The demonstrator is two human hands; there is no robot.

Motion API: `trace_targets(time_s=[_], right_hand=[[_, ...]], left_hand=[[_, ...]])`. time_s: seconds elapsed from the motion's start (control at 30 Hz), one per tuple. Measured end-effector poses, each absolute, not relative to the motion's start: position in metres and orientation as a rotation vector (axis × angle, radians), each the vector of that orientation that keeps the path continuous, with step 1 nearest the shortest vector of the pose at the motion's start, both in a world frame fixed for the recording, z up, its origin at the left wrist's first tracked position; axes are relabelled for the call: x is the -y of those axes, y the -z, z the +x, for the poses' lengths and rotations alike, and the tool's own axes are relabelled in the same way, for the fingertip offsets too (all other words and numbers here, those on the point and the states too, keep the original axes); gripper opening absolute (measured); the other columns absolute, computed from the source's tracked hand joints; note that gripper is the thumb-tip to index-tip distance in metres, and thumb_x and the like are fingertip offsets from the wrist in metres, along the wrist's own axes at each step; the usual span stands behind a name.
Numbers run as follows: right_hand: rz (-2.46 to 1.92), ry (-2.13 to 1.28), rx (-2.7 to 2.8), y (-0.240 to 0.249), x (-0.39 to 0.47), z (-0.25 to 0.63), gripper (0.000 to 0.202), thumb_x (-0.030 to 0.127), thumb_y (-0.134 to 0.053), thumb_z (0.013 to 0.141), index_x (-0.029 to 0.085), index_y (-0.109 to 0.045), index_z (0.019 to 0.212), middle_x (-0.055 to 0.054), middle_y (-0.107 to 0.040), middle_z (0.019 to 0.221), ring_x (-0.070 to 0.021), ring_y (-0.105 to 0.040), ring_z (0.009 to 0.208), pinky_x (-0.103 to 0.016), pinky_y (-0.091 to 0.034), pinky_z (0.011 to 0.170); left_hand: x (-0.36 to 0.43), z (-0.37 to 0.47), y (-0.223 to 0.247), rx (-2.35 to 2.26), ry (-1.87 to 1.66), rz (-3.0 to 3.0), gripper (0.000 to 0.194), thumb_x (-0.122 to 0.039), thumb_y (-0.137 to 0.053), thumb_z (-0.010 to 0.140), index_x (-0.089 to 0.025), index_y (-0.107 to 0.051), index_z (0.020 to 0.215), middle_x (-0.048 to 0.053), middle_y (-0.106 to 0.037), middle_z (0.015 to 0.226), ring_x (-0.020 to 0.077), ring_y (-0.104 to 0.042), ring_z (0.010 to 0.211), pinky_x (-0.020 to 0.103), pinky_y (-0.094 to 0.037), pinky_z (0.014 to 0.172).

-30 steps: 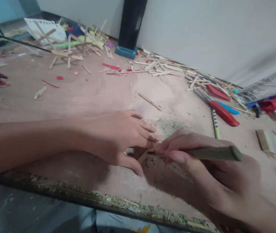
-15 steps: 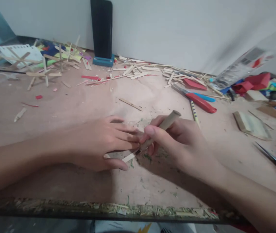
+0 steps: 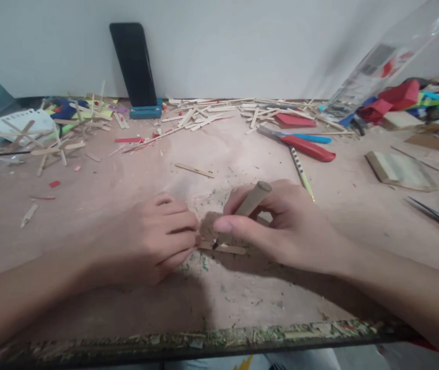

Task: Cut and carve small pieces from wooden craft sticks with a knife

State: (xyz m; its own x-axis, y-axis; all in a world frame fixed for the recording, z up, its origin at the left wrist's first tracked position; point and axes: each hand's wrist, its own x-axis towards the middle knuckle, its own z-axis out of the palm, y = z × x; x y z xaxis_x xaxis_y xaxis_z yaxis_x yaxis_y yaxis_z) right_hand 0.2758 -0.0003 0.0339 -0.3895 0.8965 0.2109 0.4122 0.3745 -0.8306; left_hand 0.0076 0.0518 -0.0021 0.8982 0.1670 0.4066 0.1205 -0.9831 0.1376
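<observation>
No readable brand on the bottle label (image 3: 377, 64), black phone (image 3: 133, 64) upright behind, loose wood sticks (image 3: 204, 114) along the wall; right fingers (image 3: 225, 224) grip a round wooden-handled tool (image 3: 254, 199), tip at a flat stick (image 3: 229, 248) on the tabletop (image 3: 134, 313), left fingers (image 3: 181, 239) curled at its end, grip unclear.

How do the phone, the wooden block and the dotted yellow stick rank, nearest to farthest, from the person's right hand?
From the right hand:
1. Dotted yellow stick, just beyond the hand.
2. Wooden block, off to the right.
3. Phone, at the back left, upright.
</observation>
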Motion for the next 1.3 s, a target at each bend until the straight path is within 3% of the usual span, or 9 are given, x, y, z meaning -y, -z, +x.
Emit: trace_targets(time_s=[0.1, 0.27, 0.43, 0.63, 0.83, 1.03, 1.17, 1.3], right_hand=[[-1.052, -0.916, 2.028, -0.037, 0.002, 0.277, 0.043, 0.055, -0.086, 0.103, 0.02, -0.077, 0.079, 0.002, -0.075, 0.076, -0.0087, -0.054, 0.057, -0.026, -0.036, 0.051], [-1.137, -0.837, 1.994, -0.04, 0.001, 0.279, 0.052, 0.058, -0.076, 0.11, 0.019, -0.073, 0.074, -0.001, -0.072, 0.072, -0.0119, -0.056, 0.061, -0.029, -0.04, 0.053], [-1.123, -0.778, 2.022, -0.041, 0.001, 0.279, 0.048, 0.054, -0.075, 0.111, 0.02, -0.074, 0.078, 0.001, -0.071, 0.07, -0.0121, -0.057, 0.06, -0.029, -0.041, 0.053], [-1.059, -0.74, 2.075, -0.04, 0.003, 0.277, 0.039, 0.041, -0.073, 0.113, 0.019, -0.076, 0.081, 0.0, -0.072, 0.071, -0.0099, -0.056, 0.058, -0.027, -0.041, 0.053], [-1.039, -0.751, 2.111, -0.036, 0.0, 0.278, 0.041, 0.043, -0.075, 0.112, 0.019, -0.075, 0.079, 0.001, -0.075, 0.073, -0.0098, -0.059, 0.058, -0.026, -0.042, 0.053], [-1.097, -0.813, 2.09, -0.037, 0.011, 0.271, 0.042, 0.042, -0.077, 0.111, 0.019, -0.074, 0.077, -0.002, -0.074, 0.072, -0.0109, -0.056, 0.056, -0.028, -0.038, 0.05], [-1.068, -0.961, 2.067, -0.04, 0.011, 0.273, 0.038, 0.045, -0.079, 0.11, 0.019, -0.079, 0.082, -0.002, -0.076, 0.077, -0.0109, -0.057, 0.059, -0.026, -0.04, 0.05], [-1.043, -1.194, 2.002, -0.044, -0.007, 0.284, 0.049, 0.056, -0.083, 0.105, 0.019, -0.077, 0.073, -0.003, -0.076, 0.073, -0.0117, -0.062, 0.059, -0.023, -0.046, 0.051]], left_hand=[[-0.051, 0.009, 0.0, -0.232, -0.612, 2.966, 0.021, -0.014, -0.057, 0.113, -0.018, -0.075, 0.104, 0.003, -0.072, 0.09, 0.0209, -0.059, 0.082, 0.039, -0.04, 0.078], [-0.051, 0.009, 0.001, -0.227, -0.606, 2.975, 0.019, -0.015, -0.057, 0.113, -0.019, -0.074, 0.106, 0.002, -0.073, 0.092, 0.0208, -0.061, 0.081, 0.039, -0.039, 0.08], [-0.051, 0.007, 0.002, -0.219, -0.625, 2.997, 0.022, -0.016, -0.056, 0.113, -0.02, -0.074, 0.102, 0.002, -0.075, 0.092, 0.0208, -0.06, 0.081, 0.039, -0.039, 0.078], [-0.054, 0.008, 0.002, -0.182, -0.608, 3.008, 0.022, -0.014, -0.058, 0.112, -0.019, -0.075, 0.098, 0.003, -0.076, 0.093, 0.0205, -0.06, 0.083, 0.04, -0.041, 0.08], [-0.053, 0.01, 0.002, -0.208, -0.666, 3.007, 0.027, -0.02, -0.058, 0.116, -0.02, -0.075, 0.094, 0.002, -0.076, 0.091, 0.0196, -0.063, 0.082, 0.04, -0.042, 0.079], [-0.051, 0.011, 0.002, -0.195, -0.676, 3.058, 0.03, -0.015, -0.058, 0.115, -0.018, -0.074, 0.089, 0.002, -0.075, 0.089, 0.0186, -0.061, 0.079, 0.04, -0.042, 0.079], [-0.052, 0.011, 0.004, -0.164, -0.703, 3.074, 0.029, -0.015, -0.059, 0.114, -0.018, -0.073, 0.089, 0.003, -0.072, 0.086, 0.0189, -0.061, 0.078, 0.04, -0.041, 0.08], [-0.051, 0.012, 0.006, -0.155, -0.7, 3.1, 0.019, -0.012, -0.064, 0.11, -0.017, -0.076, 0.096, 0.003, -0.075, 0.089, 0.0196, -0.063, 0.081, 0.04, -0.043, 0.08]])
